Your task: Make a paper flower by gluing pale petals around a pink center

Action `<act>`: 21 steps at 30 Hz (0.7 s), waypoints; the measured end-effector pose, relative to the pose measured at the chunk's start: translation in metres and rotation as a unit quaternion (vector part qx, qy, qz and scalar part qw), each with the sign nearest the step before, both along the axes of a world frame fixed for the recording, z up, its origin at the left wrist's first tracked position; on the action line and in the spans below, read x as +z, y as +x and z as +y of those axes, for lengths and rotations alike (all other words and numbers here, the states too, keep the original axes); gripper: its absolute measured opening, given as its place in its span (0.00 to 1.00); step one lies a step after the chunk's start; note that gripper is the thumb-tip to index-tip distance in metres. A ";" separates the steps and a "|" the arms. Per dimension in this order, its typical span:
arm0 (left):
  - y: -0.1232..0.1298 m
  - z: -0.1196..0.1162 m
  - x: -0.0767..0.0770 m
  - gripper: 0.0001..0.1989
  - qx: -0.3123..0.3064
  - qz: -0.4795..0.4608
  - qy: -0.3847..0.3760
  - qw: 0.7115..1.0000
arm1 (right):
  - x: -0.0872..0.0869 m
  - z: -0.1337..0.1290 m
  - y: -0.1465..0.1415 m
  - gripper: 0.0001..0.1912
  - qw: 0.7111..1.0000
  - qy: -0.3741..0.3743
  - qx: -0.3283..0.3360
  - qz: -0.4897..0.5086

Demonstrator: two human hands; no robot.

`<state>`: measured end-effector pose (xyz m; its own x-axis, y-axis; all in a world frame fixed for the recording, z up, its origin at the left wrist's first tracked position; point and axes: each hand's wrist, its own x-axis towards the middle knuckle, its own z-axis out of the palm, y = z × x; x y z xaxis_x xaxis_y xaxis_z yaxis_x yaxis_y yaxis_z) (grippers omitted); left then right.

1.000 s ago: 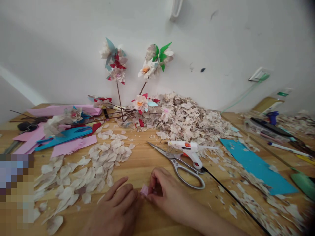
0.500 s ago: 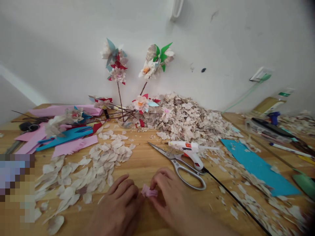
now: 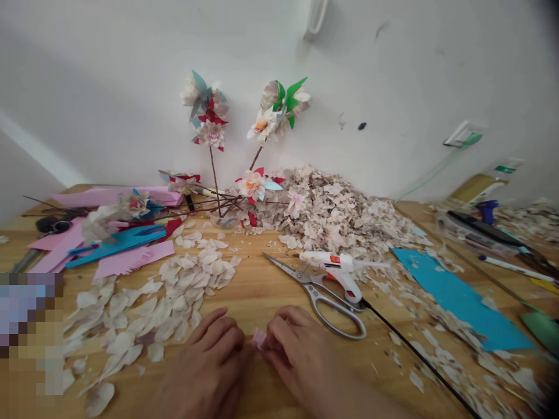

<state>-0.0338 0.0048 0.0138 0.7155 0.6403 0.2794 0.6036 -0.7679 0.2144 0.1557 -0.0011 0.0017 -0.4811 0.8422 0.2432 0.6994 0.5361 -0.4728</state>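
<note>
Between my two hands is a small crinkled piece of pink paper, low over the wooden table. My right hand pinches it between thumb and fingers and covers most of it. My left hand is curled, its fingertips closed at the paper's left end; its thumb is hidden. Just beyond my right hand lie grey-handled scissors, blades pointing away to the left. A white glue gun rests against the scissors, its black cord running to the lower right.
Loose pale petals spread at left, and a large petal heap leans toward the wall. Handmade flowers on twigs stand behind. Pink and blue paper strips lie at far left, a blue sheet and a plastic box at right.
My right fingers have closed further over the pink paper, so less of it shows. My left hand has barely moved. The scissors and glue gun lie as before.
</note>
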 end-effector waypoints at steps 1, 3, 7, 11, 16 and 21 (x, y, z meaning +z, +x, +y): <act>0.000 0.000 -0.002 0.15 0.003 -0.001 -0.002 1.000 | -0.001 0.000 0.000 0.10 1.000 0.006 -0.002 -0.003; 0.002 -0.001 -0.004 0.13 0.010 -0.002 -0.011 1.000 | -0.002 -0.001 0.000 0.08 0.999 0.022 -0.001 -0.023; 0.006 -0.002 -0.005 0.13 0.031 -0.024 -0.014 0.999 | -0.004 -0.002 -0.001 0.06 0.994 0.077 0.031 -0.069; 0.007 -0.002 -0.009 0.10 0.034 -0.065 0.018 0.997 | -0.004 -0.003 -0.001 0.05 0.987 0.127 0.065 -0.074; 0.006 -0.002 -0.013 0.08 0.024 -0.082 0.044 0.995 | -0.004 -0.004 0.000 0.05 0.987 0.120 0.077 -0.068; 0.009 0.000 -0.012 0.08 0.036 -0.112 0.038 0.992 | -0.003 -0.001 0.002 0.09 0.999 0.017 0.023 -0.016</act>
<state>-0.0252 0.0047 0.0014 0.5835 0.6585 0.4752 0.6013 -0.7437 0.2922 0.1580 -0.0025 -0.0018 -0.5268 0.8107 0.2555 0.6889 0.5833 -0.4304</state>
